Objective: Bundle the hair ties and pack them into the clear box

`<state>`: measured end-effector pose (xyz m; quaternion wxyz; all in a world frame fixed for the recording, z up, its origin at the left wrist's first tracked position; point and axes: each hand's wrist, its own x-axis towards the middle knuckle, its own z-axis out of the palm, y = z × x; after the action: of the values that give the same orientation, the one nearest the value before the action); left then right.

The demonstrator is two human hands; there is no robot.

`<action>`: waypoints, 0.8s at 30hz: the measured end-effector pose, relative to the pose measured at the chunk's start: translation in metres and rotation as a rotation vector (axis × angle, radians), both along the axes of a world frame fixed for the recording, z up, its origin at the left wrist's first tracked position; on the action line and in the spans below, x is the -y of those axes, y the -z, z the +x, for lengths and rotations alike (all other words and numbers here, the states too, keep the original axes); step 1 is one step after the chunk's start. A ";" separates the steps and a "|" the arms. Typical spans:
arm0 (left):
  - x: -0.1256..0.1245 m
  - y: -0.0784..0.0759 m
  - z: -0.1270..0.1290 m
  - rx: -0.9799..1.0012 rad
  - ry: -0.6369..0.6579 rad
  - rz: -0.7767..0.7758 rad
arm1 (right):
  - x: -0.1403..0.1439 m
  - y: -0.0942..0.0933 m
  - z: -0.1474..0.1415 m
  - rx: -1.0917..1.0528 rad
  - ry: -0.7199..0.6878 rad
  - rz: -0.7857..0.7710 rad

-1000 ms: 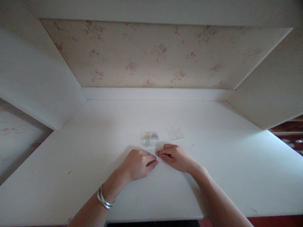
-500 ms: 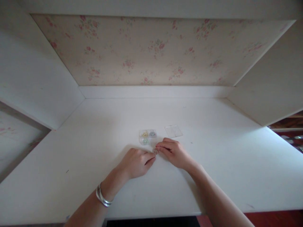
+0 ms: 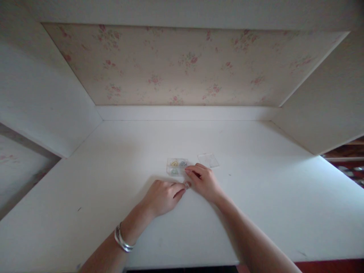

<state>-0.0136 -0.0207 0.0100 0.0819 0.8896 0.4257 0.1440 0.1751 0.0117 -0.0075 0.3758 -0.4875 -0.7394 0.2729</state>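
While no writing is legible | right hand point(image 3: 203, 182) pinching at clear box point(image 3: 176, 167) | left hand point(image 3: 163, 196) curled narrow

A white desk top point(image 3: 256, 197) fills the view, set in an alcove. White side panels point(image 3: 42, 102) rise at its left and right edges. Behind its far edge stands a cream wall with faded pink flowers point(image 3: 182, 64). Soft daylight brightens the right side.

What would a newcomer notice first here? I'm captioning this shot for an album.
Two bare hands meet at the middle of the white table, the left hand beside the right hand. Just beyond them sits a small clear compartment box of coloured rings, its lid lying to its right.
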 end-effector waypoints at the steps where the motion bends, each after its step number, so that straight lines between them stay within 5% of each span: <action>1: 0.000 0.001 0.000 -0.004 0.001 -0.005 | 0.001 -0.001 0.001 -0.009 0.013 -0.006; 6: -0.001 0.005 -0.001 0.044 0.025 -0.022 | 0.002 -0.009 0.007 -0.021 0.073 -0.036; 14: -0.001 0.001 0.001 0.004 0.007 -0.044 | 0.010 -0.015 0.021 0.073 -0.206 -0.081; 24: -0.003 0.001 0.002 -0.027 -0.023 -0.040 | 0.010 -0.015 0.029 0.306 -0.258 -0.031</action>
<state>-0.0114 -0.0178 0.0091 0.0924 0.8846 0.4399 0.1241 0.2037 0.0013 0.0077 0.2134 -0.4304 -0.8398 0.2528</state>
